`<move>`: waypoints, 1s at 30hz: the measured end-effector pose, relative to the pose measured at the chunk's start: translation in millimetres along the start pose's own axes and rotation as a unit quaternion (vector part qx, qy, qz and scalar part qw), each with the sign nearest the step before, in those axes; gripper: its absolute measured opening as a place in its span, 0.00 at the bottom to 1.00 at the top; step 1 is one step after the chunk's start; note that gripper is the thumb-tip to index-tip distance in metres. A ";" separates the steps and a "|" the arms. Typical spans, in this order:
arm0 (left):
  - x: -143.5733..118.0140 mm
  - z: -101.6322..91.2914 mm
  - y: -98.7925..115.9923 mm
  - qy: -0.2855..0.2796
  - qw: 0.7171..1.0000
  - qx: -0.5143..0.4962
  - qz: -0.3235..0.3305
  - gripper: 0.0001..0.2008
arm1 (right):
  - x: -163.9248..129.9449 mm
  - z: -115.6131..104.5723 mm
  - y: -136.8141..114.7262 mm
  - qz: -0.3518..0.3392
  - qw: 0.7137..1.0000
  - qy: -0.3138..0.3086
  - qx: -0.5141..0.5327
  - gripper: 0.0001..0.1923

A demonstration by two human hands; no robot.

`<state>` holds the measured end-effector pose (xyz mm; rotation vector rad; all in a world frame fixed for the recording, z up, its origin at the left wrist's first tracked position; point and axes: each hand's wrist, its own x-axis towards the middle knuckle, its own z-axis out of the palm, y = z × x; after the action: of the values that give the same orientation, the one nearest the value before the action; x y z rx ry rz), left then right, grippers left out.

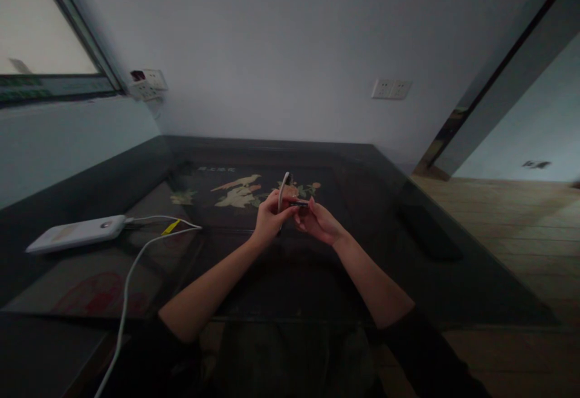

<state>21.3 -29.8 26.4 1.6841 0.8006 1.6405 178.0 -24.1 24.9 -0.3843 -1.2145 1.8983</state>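
Over the middle of the dark table, my left hand is closed around a thin, pale, curved strip-like object that stands upright out of its fingers. Its exact kind is too small and dim to tell. Between both hands lies a small dark flat piece, pinched by the fingertips of my right hand and touched by my left thumb. Whether the piece is joined to the pale strip, I cannot tell. The fingers partly cover both.
A white power bank with a white cable and yellow tag lies at left. A dark flat object rests at right. The glossy table bears a bird-and-flower picture. Wall sockets are behind.
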 end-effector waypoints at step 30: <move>-7.9 10.1 -16.4 -0.112 0.963 -0.028 -0.243 0.30 | 8.1 -21.1 -9.5 -0.170 0.949 0.255 -0.071 0.27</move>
<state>31.3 -26.5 8.4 1.4535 0.9513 1.1068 191.0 -3.3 24.2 -0.6517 -0.9895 1.3114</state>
